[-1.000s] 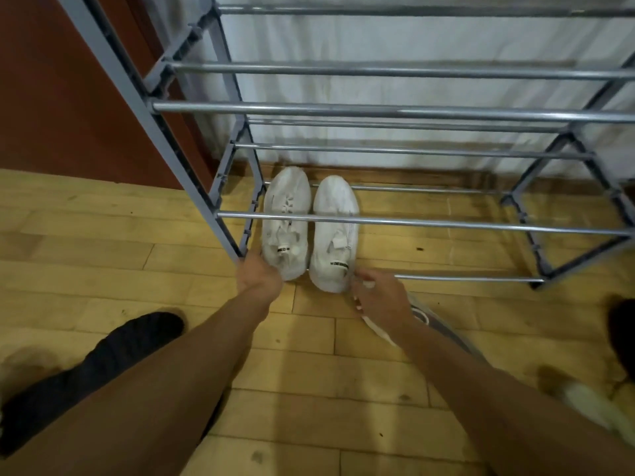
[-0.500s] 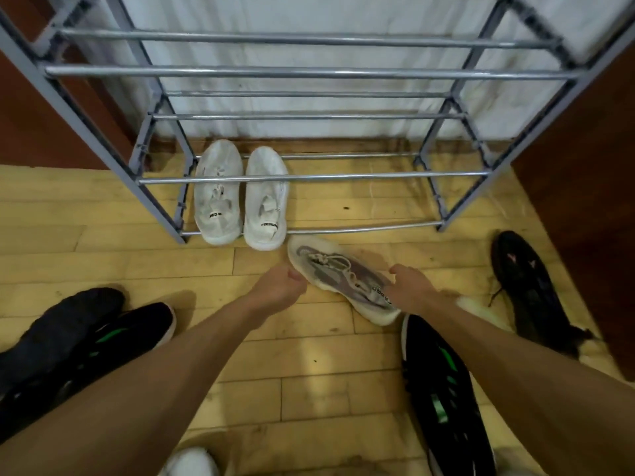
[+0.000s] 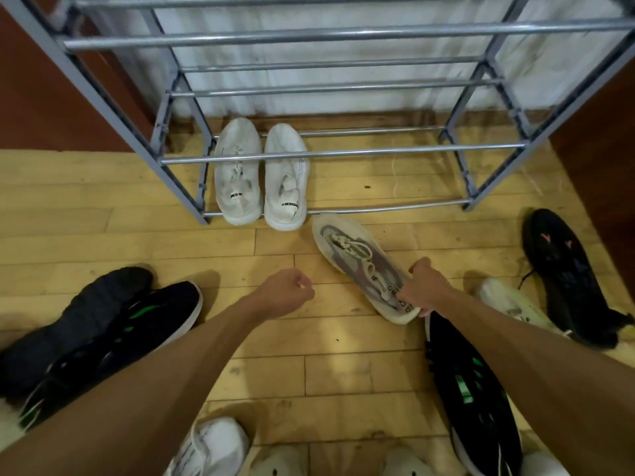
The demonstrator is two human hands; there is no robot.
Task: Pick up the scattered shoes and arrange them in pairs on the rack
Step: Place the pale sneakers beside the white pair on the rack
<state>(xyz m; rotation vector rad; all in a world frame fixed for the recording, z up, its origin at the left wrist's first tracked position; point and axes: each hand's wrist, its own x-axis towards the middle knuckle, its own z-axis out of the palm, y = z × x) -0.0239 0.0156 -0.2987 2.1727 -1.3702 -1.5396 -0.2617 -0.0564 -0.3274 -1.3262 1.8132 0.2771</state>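
Observation:
A grey metal shoe rack [image 3: 343, 152] stands against the wall. Two white sneakers [image 3: 261, 173] sit side by side at the left of its bottom shelf, heels toward me. On the floor just in front of the rack lies a grey-and-cream sneaker [image 3: 357, 262], toe pointing at the rack. My right hand [image 3: 424, 290] grips its heel end. My left hand [image 3: 285, 293] hovers over bare floor to the left of it, fingers curled, holding nothing.
Scattered on the wooden floor: a black shoe [image 3: 79, 321] and a black-green shoe [image 3: 137, 334] at left, another black-green shoe [image 3: 474, 389] under my right arm, a black shoe [image 3: 563, 273] and a pale shoe [image 3: 508, 304] at right, white shoes [image 3: 213, 448] at the bottom edge.
Both hands left the white pair on the rack. My right hand has closed on the heel of the grey-and-cream sneaker; my left hand drew back from its toe. The view pulled back.

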